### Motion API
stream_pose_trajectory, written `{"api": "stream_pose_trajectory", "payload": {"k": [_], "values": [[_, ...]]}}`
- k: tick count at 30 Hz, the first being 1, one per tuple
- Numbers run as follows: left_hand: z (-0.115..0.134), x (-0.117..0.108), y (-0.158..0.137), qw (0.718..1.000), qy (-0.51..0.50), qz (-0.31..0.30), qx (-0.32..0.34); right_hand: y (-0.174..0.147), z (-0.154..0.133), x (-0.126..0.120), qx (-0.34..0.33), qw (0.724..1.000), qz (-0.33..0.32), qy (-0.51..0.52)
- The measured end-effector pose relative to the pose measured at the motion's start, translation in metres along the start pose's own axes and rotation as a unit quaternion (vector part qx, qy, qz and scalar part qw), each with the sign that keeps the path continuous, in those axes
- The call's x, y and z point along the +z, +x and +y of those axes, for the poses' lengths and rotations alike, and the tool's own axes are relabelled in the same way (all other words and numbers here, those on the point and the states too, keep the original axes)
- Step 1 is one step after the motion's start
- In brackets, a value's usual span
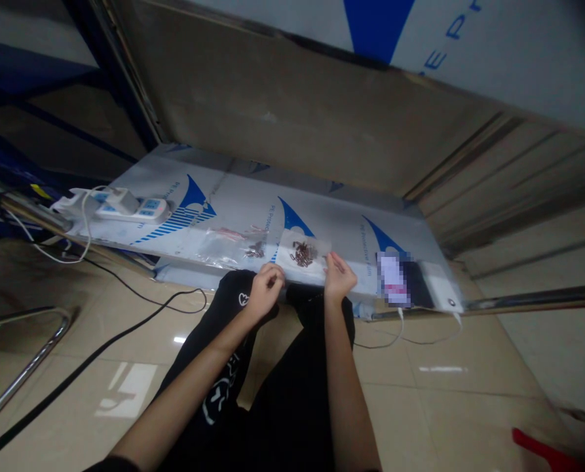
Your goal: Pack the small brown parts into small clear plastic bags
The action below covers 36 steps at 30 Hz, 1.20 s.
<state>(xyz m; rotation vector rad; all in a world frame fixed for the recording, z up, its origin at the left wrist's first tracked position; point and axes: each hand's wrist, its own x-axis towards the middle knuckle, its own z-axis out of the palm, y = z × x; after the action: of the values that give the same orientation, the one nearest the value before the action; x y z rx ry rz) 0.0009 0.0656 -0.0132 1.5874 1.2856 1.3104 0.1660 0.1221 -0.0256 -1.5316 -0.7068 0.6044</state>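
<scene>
A: What's each grip doing?
B: Right hand (340, 274) has its fingertips pinched together, but it's too blurry to see what's in them. Left hand (266, 286) is curled at the bench (243, 187) edge, can't tell if it's holding anything.
A: And the small brown pieces (302, 254)?
B: Heaped on a white sheet (285, 246), just beyond the hands. Clear plastic (213, 248) lies left, power strip (153, 210) farther left, phone (389, 283) off right.
</scene>
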Motion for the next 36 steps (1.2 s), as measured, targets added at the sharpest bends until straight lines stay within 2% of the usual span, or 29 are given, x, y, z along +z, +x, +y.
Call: {"api": "stream_pose_trajectory", "payload": {"k": [4, 10, 18, 26, 31, 36], "values": [[-0.003, -0.005, 0.0, 1.0, 0.014, -0.001, 0.011, -0.003, -0.001, 0.001, -0.042, 0.999, 0.015, -0.025], [-0.003, -0.013, -0.002, 1.0, 0.005, -0.011, 0.023, -0.009, -0.007, 0.002, -0.161, 0.981, 0.062, -0.091], [0.0, -0.002, -0.005, 0.999, -0.013, -0.024, 0.034, -0.008, -0.005, 0.004, -0.203, 0.961, 0.092, -0.161], [0.001, 0.003, -0.006, 0.997, 0.03, -0.053, 0.048, -0.011, -0.005, 0.005, -0.244, 0.946, 0.061, -0.202], [0.002, 0.001, -0.006, 0.997, 0.034, -0.048, 0.046, -0.008, 0.003, 0.007, -0.237, 0.945, 0.012, -0.224], [0.002, 0.002, -0.006, 0.997, 0.039, -0.054, 0.05, -0.005, 0.008, 0.004, -0.159, 0.938, -0.052, -0.303]]}}
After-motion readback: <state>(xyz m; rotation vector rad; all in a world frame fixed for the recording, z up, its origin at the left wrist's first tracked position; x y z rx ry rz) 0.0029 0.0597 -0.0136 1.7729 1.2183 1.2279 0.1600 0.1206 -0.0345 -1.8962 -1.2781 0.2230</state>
